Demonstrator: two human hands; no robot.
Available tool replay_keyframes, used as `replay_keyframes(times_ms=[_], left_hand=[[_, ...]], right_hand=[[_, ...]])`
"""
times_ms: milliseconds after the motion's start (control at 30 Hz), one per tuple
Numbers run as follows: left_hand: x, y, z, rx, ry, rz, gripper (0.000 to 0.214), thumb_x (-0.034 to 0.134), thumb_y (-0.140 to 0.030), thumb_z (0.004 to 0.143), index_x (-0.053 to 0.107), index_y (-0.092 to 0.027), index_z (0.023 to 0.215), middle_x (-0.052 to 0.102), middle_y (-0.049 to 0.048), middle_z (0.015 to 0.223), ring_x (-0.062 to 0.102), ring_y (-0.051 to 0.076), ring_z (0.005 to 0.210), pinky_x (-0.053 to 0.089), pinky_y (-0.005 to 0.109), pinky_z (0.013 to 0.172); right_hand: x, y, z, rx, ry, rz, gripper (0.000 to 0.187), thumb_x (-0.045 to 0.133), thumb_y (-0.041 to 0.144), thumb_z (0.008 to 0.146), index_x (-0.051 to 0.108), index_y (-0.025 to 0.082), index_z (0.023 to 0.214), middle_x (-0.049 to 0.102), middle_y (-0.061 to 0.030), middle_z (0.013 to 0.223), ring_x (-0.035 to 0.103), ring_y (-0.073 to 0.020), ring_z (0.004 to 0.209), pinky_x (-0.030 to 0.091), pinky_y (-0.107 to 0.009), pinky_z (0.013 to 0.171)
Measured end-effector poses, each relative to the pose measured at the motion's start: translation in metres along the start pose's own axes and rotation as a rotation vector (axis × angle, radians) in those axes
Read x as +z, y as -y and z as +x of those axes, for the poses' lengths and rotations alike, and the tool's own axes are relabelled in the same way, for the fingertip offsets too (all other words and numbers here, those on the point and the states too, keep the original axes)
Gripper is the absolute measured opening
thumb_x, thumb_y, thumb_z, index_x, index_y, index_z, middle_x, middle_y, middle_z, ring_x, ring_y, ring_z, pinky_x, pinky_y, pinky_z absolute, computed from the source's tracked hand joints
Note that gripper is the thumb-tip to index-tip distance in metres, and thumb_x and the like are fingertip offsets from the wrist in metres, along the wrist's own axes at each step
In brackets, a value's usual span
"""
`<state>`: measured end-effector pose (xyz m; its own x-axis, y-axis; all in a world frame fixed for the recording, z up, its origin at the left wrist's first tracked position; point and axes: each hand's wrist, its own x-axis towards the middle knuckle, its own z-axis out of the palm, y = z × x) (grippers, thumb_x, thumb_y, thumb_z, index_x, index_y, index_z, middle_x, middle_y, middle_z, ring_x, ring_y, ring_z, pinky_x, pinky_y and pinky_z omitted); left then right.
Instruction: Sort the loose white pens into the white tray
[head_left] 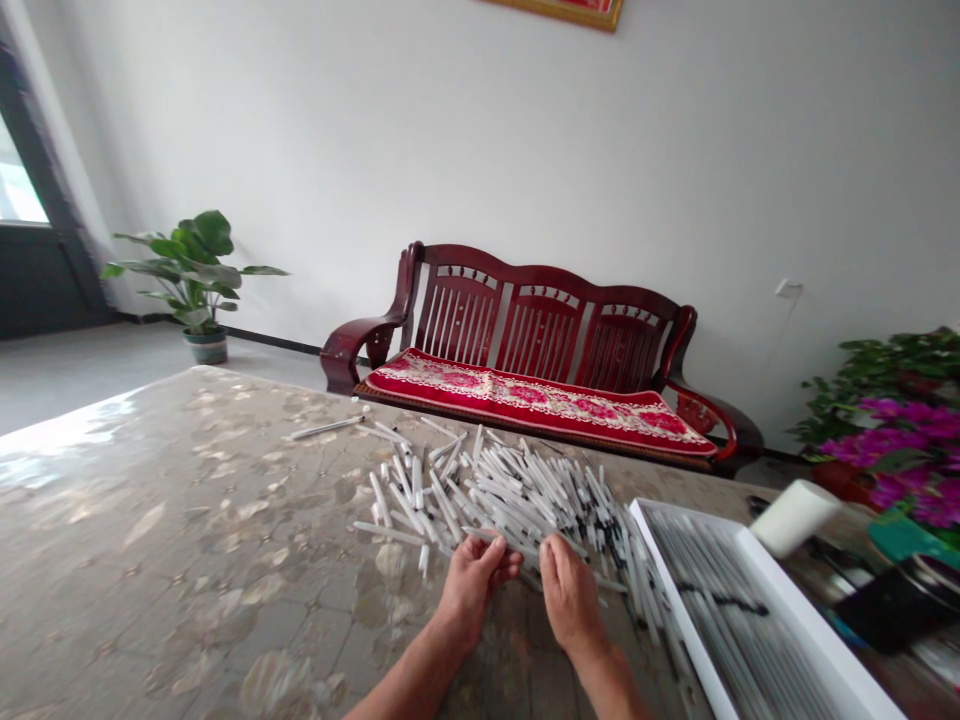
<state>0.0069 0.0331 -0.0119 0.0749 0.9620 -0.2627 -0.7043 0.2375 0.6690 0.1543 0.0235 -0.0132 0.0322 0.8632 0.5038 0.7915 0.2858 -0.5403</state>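
A loose pile of white, translucent pens (510, 490) lies on the patterned tabletop, some with black parts. At the near edge of the pile, my left hand (474, 580) is closed, pinching a pen (474, 533) whose pointed end sticks out to the left past the thumb. Close by on the right, my right hand (568, 592) has its fingers pressed together in a pinch. What lies between those fingers is hidden. To the right of my hands, a white shallow box (679, 610) holds rows of slim translucent pens (720, 570).
Beyond the table (187, 520) stands a dark red wooden bench (517, 310) with a red floral cushion. At the right are a white roll (796, 515), a dark container (896, 605) and purple flowers (900, 440). A potted plant (199, 270) stands back left.
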Motion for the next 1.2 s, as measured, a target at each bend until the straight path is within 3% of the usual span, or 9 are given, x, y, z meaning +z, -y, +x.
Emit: replay_keyframes(times_ms=[100,200,300,400,600,767,933,1100,1200], left_hand=[[0.0,0.001,0.0,0.019,-0.012,0.02,0.039,0.092,-0.037,0.051,0.065,-0.015,0.07,0.069,0.0006,0.061,0.068,0.016,0.06,0.055,0.024,0.058],[-0.001,0.0,0.001,0.015,-0.025,0.026,0.039,0.091,-0.038,0.052,0.065,-0.015,0.069,0.069,0.0008,0.06,0.068,0.015,0.06,0.054,0.023,0.058],[-0.001,0.0,0.002,0.004,-0.033,0.022,0.039,0.091,-0.038,0.051,0.065,-0.015,0.068,0.069,0.0011,0.06,0.068,0.015,0.061,0.055,0.023,0.059],[-0.001,0.002,0.002,0.007,-0.028,0.031,0.041,0.092,-0.039,0.05,0.065,-0.015,0.068,0.069,0.001,0.061,0.068,0.015,0.06,0.055,0.024,0.058],[-0.001,0.002,0.002,0.016,-0.025,0.041,0.042,0.092,-0.041,0.048,0.064,-0.015,0.066,0.068,0.0001,0.06,0.068,0.016,0.06,0.055,0.024,0.057],[-0.002,0.003,0.002,0.011,-0.021,0.059,0.044,0.091,-0.044,0.048,0.064,-0.015,0.067,0.069,0.0016,0.06,0.068,0.016,0.06,0.054,0.025,0.058],[-0.002,0.005,0.003,0.035,-0.016,0.09,0.045,0.091,-0.046,0.048,0.064,-0.015,0.066,0.069,0.0012,0.06,0.067,0.016,0.058,0.054,0.025,0.057],[-0.002,0.003,0.003,0.029,-0.011,0.096,0.047,0.09,-0.049,0.046,0.064,-0.015,0.066,0.07,0.0013,0.06,0.067,0.015,0.058,0.053,0.025,0.057],[-0.001,0.003,0.003,0.025,0.0,0.101,0.048,0.09,-0.05,0.045,0.064,-0.016,0.065,0.07,0.0008,0.058,0.066,0.015,0.057,0.053,0.024,0.056]], right_hand=[[0.006,-0.001,-0.002,0.119,0.007,0.124,0.05,0.027,0.055,0.097,0.052,0.025,0.065,0.057,-0.0012,0.055,0.055,-0.0179,0.052,0.04,-0.028,0.053],[0.004,0.002,-0.003,0.227,0.098,0.273,0.052,0.027,0.059,0.097,0.053,0.025,0.066,0.058,-0.0003,0.056,0.055,-0.0181,0.05,0.041,-0.028,0.049],[-0.002,0.005,-0.002,0.179,0.116,0.257,0.045,0.034,0.057,0.096,0.056,0.024,0.076,0.062,-0.0002,0.065,0.059,-0.0179,0.06,0.044,-0.026,0.054],[-0.004,0.004,-0.001,0.104,0.078,0.185,0.041,0.039,0.053,0.095,0.056,0.023,0.073,0.062,-0.0005,0.066,0.058,-0.0176,0.062,0.044,-0.026,0.057],[-0.002,0.001,-0.004,0.279,0.166,0.333,0.049,0.033,0.056,0.096,0.053,0.025,0.064,0.055,0.0009,0.052,0.054,-0.0175,0.048,0.04,-0.027,0.045],[-0.003,-0.001,-0.005,0.221,0.147,0.319,0.04,0.042,0.056,0.093,0.054,0.024,0.072,0.057,0.0013,0.06,0.056,-0.0172,0.055,0.043,-0.025,0.048],[0.0,0.0,-0.005,0.338,0.192,0.374,0.049,0.031,0.059,0.095,0.052,0.025,0.066,0.053,0.0009,0.054,0.053,-0.0172,0.047,0.039,-0.027,0.042],[-0.003,0.005,-0.006,0.261,0.149,0.357,0.044,0.046,0.062,0.088,0.052,0.023,0.068,0.055,0.0017,0.059,0.052,-0.0153,0.054,0.039,-0.024,0.048],[-0.002,0.008,-0.007,0.433,0.195,0.487,0.051,0.045,0.068,0.086,0.048,0.024,0.061,0.046,0.004,0.049,0.044,-0.0129,0.043,0.032,-0.024,0.04]])
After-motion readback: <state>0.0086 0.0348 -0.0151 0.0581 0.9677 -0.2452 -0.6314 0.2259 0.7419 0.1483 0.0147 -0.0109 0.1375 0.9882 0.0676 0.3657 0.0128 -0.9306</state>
